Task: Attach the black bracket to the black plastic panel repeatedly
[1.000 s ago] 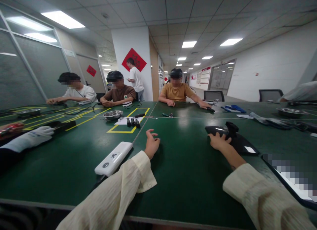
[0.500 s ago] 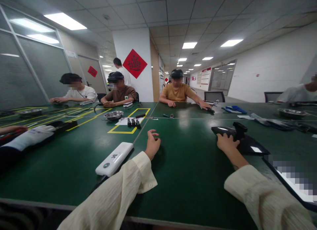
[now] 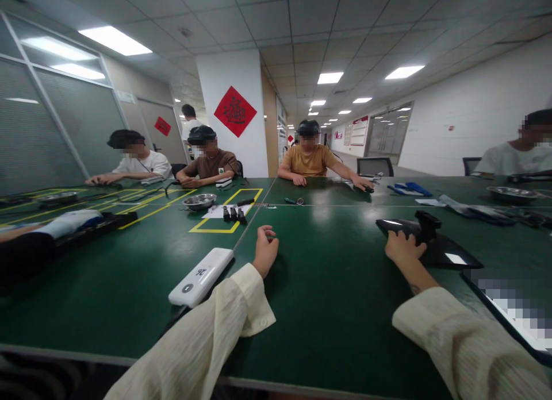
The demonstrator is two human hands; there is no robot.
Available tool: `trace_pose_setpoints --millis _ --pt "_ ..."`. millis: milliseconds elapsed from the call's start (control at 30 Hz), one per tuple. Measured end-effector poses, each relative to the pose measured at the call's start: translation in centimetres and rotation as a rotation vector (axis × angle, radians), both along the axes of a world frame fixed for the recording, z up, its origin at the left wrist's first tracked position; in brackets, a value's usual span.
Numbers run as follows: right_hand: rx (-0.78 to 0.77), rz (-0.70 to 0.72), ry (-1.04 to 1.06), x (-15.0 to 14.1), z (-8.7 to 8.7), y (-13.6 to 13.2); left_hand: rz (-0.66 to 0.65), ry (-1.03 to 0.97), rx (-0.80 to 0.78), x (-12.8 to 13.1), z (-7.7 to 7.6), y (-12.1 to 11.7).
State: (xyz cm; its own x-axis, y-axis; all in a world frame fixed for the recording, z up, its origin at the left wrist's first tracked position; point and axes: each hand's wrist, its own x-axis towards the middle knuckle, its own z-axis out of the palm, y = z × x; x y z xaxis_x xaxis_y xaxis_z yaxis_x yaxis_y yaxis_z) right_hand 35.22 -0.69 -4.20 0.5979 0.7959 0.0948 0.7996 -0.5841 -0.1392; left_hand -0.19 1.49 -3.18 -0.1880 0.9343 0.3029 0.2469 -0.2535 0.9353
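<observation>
My right hand (image 3: 404, 253) grips the near left edge of a glossy black panel (image 3: 457, 255), which has a block-like black upright piece (image 3: 426, 225) on top. The fingers reach over the panel towards that piece; I cannot tell what kind of device it is. My left hand (image 3: 265, 252) rests on its side on the green table (image 3: 319, 308), fingers loosely curled and apart, with nothing visible in it. Just left of that hand lies a white power bank (image 3: 201, 277) marked 26, a black cable running from its near end under my sleeve.
Black clips (image 3: 234, 215) lie on paper inside a yellow tape outline, beside a metal bowl (image 3: 199, 202). A tablet-like screen (image 3: 513, 314) sits at the right. A co-worker (image 3: 308, 158) sits opposite; others sit left and right. Blue cloth (image 3: 409, 189) lies at the far right.
My right hand and the black panel have shifted a little to the right together. My left hand has stayed in place. At the left, a co-worker's gloved arm has moved.
</observation>
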Motion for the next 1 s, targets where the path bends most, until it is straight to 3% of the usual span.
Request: trace_pose_setpoints --millis 133,367,500,600,667,867,1000 --pt "0.005 -0.011 0.0 0.7 -0.1 -0.1 0.007 0.017 0.022 -0.1 -0.2 0.1" --pt "0.034 0.034 0.002 2.9 -1.0 -0.3 0.198 0.053 0.174 -0.6 0.0 0.3" --pt "0.118 0.05 -0.018 3.5 -1.6 -0.4 0.169 0.017 0.13 -0.7 -0.4 0.7" --pt "0.138 0.004 -0.006 2.8 -1.2 -0.3 0.103 -0.01 0.126 -0.5 -0.8 0.8" --pt "0.226 -0.036 -0.007 1.9 -0.5 -0.1 0.072 -0.022 0.138 -0.3 -0.9 0.7" --pt "0.752 -0.109 -0.014 1.1 0.5 0.1 -0.01 -0.023 0.126 0.0 -0.8 0.2" --pt "0.871 -0.231 0.185 3.2 0.3 0.5 -0.01 -0.027 0.121 0.2 -0.8 -0.1"
